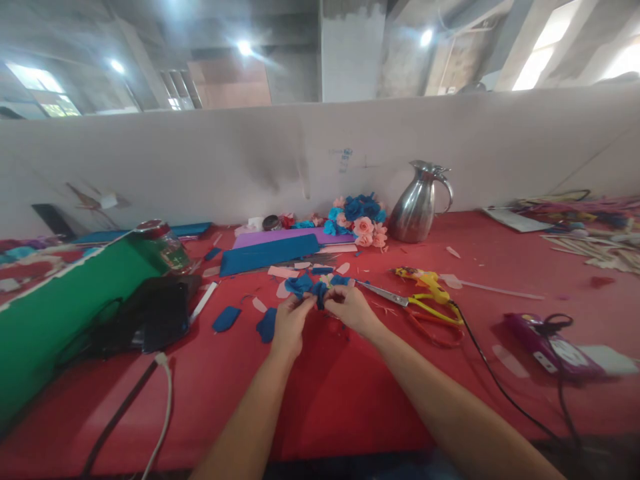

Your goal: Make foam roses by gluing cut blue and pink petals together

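Between my two hands is a small piece of blue crepe paper (pixel 320 291), pinched at its edges. My left hand (pixel 291 321) grips its left side with thumb and finger. On its right side, my right hand (pixel 354 309) closes thumb and fingertips on the same piece. Blue cut petals (pixel 227 319) lie on the red table to the left, and another blue petal (pixel 267 325) sits beside my left wrist. Behind the hands rest strips of blue crepe paper (pixel 270 255) and a bunch of blue and pink paper flowers (pixel 361 219).
Scissors (pixel 435 312) with yellow and red handles and a yellow glue gun (pixel 430 283) lie right of my hands. A steel jug (pixel 416 203) stands behind them. A purple power strip (pixel 550 347) is far right; a green box (pixel 90 313) and lidded jar (pixel 163 243) stand left.
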